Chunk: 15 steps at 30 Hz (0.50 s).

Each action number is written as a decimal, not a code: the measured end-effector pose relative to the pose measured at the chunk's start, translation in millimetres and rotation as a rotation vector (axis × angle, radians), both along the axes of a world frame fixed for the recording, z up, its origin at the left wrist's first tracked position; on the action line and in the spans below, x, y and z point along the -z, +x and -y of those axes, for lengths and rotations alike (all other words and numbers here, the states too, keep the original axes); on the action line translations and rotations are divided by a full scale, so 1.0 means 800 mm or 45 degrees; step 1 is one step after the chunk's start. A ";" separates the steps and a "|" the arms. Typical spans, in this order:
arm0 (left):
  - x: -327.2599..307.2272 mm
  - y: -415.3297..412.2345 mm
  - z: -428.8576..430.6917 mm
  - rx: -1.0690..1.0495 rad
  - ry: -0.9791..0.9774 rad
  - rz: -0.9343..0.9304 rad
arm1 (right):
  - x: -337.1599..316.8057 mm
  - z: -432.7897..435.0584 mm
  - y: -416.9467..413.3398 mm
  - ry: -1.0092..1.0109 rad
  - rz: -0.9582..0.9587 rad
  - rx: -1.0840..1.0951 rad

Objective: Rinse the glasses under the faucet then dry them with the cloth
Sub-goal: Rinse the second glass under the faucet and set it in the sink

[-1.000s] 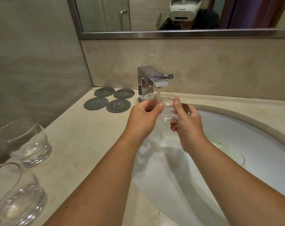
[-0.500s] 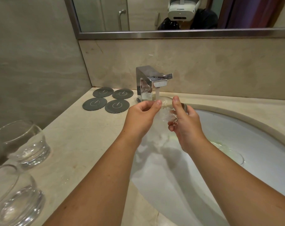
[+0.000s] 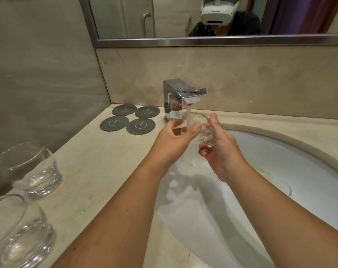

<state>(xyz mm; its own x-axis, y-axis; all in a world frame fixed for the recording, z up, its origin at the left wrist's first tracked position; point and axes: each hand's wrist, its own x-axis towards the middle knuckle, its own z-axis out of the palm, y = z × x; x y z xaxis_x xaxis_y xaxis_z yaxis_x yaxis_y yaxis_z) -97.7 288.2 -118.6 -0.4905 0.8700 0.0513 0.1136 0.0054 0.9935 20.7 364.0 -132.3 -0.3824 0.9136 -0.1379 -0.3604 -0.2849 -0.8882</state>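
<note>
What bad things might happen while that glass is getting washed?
1. The wet glass might slip from the right hand and crack in the hard sink.
2. The closest counter glass stands beside the left forearm; a careless elbow might knock it over.
3. The water from the faucet hitting the glass may splash onto the counter.

Bare counter strip [image 3: 98,163] between four grey coasters [image 3: 140,126] and two glasses [image 3: 34,171] at left; faucet [image 3: 173,101] behind open basin [image 3: 290,165].
</note>
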 end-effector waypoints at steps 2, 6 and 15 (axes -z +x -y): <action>-0.004 0.003 0.003 -0.014 -0.003 -0.088 | 0.001 0.000 -0.001 0.019 0.002 -0.060; -0.004 0.003 0.003 -0.076 0.039 -0.130 | 0.003 -0.001 -0.004 0.030 -0.025 -0.134; 0.003 -0.001 0.000 0.090 0.122 -0.126 | -0.002 0.001 -0.002 -0.109 -0.047 -0.133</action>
<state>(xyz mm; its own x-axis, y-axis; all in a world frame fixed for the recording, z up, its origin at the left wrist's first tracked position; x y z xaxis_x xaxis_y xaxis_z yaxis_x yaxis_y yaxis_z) -98.7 287.9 -120.8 -0.4164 0.8911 0.1806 0.2073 -0.1003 0.9731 19.2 363.5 -130.3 -0.4810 0.8541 -0.1979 -0.3569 -0.3970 -0.8456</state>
